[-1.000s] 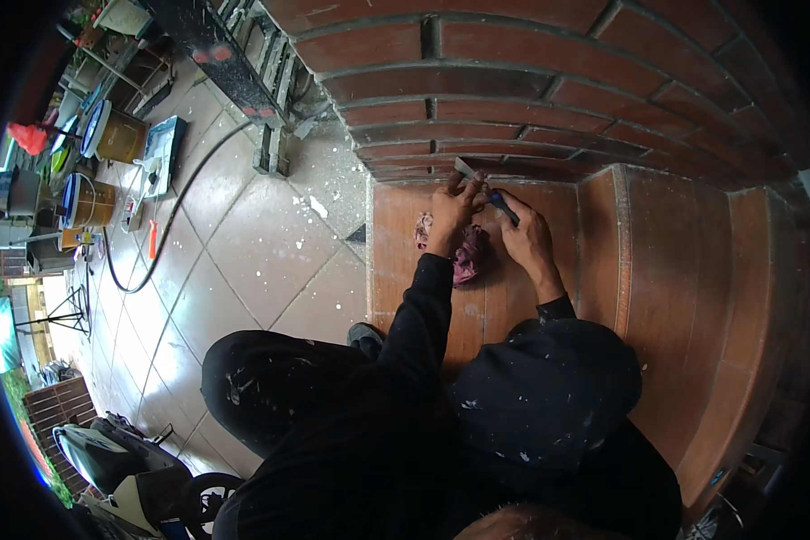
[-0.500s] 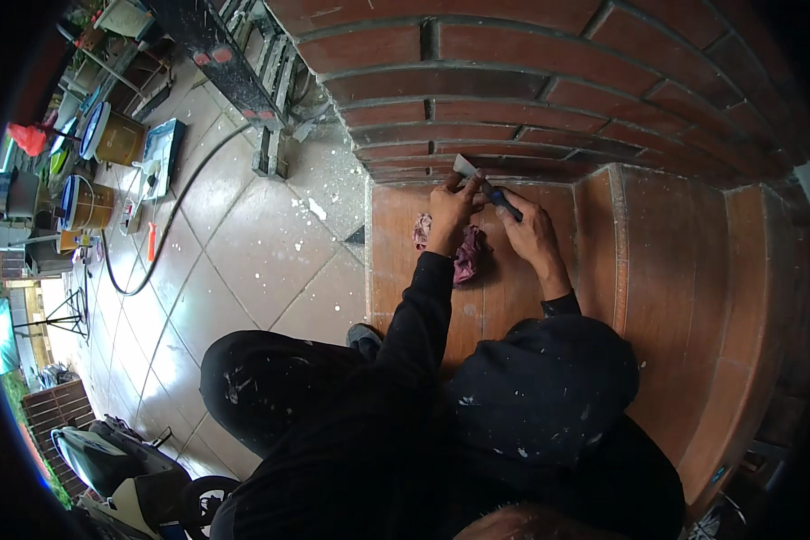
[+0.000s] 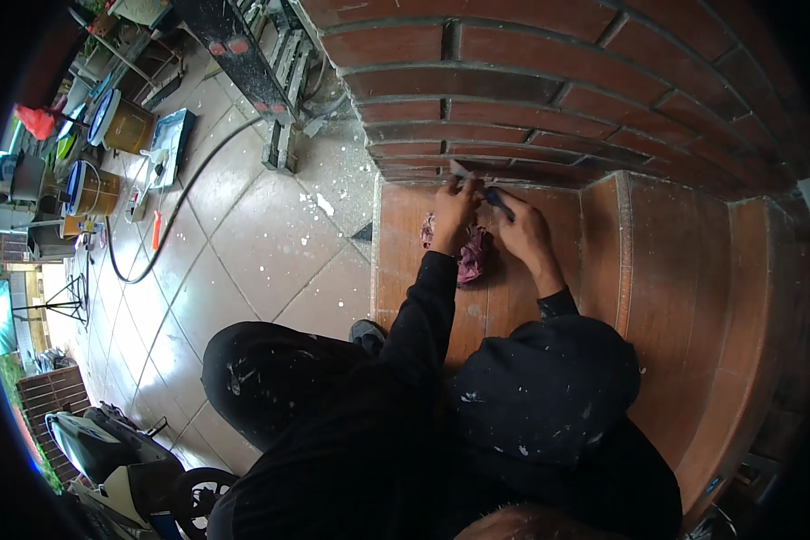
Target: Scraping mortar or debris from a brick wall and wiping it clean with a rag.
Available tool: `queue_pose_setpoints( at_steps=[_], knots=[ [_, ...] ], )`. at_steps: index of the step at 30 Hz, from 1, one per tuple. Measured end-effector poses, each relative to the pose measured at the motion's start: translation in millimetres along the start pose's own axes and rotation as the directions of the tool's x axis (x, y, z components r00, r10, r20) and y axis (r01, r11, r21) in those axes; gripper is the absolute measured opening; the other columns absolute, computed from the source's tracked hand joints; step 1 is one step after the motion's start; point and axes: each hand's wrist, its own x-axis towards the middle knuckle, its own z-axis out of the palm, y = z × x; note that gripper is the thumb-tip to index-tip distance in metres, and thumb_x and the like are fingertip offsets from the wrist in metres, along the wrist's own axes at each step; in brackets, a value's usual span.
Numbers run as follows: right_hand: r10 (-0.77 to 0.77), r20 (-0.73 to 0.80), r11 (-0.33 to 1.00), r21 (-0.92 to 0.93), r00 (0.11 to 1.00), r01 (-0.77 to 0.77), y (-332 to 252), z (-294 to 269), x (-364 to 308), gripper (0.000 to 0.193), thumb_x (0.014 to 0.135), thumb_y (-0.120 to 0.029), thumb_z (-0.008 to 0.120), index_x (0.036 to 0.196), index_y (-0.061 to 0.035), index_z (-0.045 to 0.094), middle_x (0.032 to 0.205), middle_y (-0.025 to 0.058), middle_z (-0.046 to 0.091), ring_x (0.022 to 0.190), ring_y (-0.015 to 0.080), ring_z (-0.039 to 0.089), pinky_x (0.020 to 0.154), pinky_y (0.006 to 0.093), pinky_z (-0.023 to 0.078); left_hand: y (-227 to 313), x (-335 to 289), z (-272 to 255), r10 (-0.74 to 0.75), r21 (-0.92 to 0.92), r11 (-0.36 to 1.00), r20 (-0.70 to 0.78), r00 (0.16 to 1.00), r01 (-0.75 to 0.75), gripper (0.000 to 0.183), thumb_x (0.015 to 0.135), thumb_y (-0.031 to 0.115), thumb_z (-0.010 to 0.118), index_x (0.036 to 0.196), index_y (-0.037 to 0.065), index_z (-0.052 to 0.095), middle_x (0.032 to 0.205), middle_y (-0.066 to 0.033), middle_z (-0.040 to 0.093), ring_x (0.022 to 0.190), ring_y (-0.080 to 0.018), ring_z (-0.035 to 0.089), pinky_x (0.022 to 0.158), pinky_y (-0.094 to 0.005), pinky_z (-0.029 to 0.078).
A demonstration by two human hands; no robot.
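A putty knife (image 3: 500,205) with a dark blue and black handle points up and left toward the foot of the brick wall (image 3: 504,94). Around its handle my right hand (image 3: 528,238) is closed. My left hand (image 3: 456,209) has its fingers bent together at the blade end, gripping there and covering part of the blade. The pale blade tip shows beyond those fingers, close to the lowest bricks; whether it touches them I cannot tell. Under and beside my left wrist, a crumpled dark pink rag (image 3: 471,259) lies on the orange-brown tiled step (image 3: 504,310).
A raised tiled ledge (image 3: 670,261) runs along the right. Left of the step spreads a paint-spotted tile floor (image 3: 252,261) with a black hose (image 3: 182,211), a paint tray (image 3: 173,144), buckets (image 3: 124,123) and an orange-handled tool (image 3: 157,230). A motorbike (image 3: 126,459) stands lower left.
Both hands keep their hold on the putty knife, and its blade has tilted, showing less of its face. The whole scene has shifted slightly right in the view.
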Motion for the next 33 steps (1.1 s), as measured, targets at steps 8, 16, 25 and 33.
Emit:
queue_pose_setpoints(
  at_steps=[8,16,25,33],
  knots=[
    [-0.106,-0.011,0.994,-0.001,0.994,0.106,-4.2,67.2,15.6,0.039,0.096,-0.015,0.064,0.135,-0.0167,0.068,0.116,0.0229,0.072,0.109,0.0436,0.068,0.092,0.0498,0.055,-7.8,1.4,-48.8,-0.022,-0.259,0.966,-0.077,0.997,0.002,0.078,0.105,0.026,0.067,0.164,0.003,0.022,0.142,-0.0217,0.063,0.126,-0.0275,0.065,0.098,-0.0343,0.057],
    [-0.118,0.020,0.993,0.024,0.993,0.117,-12.1,70.9,14.4,0.037,0.097,-0.016,0.063,0.133,-0.0124,0.067,0.119,0.0236,0.072,0.111,0.0447,0.068,0.093,0.0490,0.055,-8.4,2.3,-55.3,-0.083,-0.321,0.947,-0.160,0.984,0.027,0.085,0.102,0.022,0.071,0.166,0.006,0.018,0.116,-0.0152,0.073,0.082,-0.0148,0.068,0.070,-0.0291,0.057],
    [-0.177,0.063,0.983,0.058,0.982,0.174,-8.7,66.3,21.6,0.033,0.096,-0.015,0.063,0.128,-0.0075,0.069,0.115,0.0249,0.072,0.110,0.0463,0.067,0.090,0.0483,0.055,-6.6,-4.3,-49.8,-0.077,-0.227,0.974,-0.322,0.944,0.001,0.085,0.094,0.021,0.081,0.159,-0.006,0.032,0.087,-0.0100,0.069,0.068,-0.0142,0.064,0.059,-0.0279,0.051],
    [-0.150,0.107,0.988,0.056,0.983,0.145,-13.9,66.3,23.8,0.032,0.096,-0.016,0.060,0.124,-0.0074,0.072,0.116,0.0270,0.070,0.109,0.0471,0.067,0.090,0.0487,0.055,-2.2,-5.5,-49.5,-0.040,-0.145,0.989,-0.375,0.926,-0.017,0.085,0.091,0.021,0.084,0.154,-0.011,0.038,0.079,-0.0073,0.069,0.062,-0.0130,0.063,0.055,-0.0267,0.049]
  ],
)
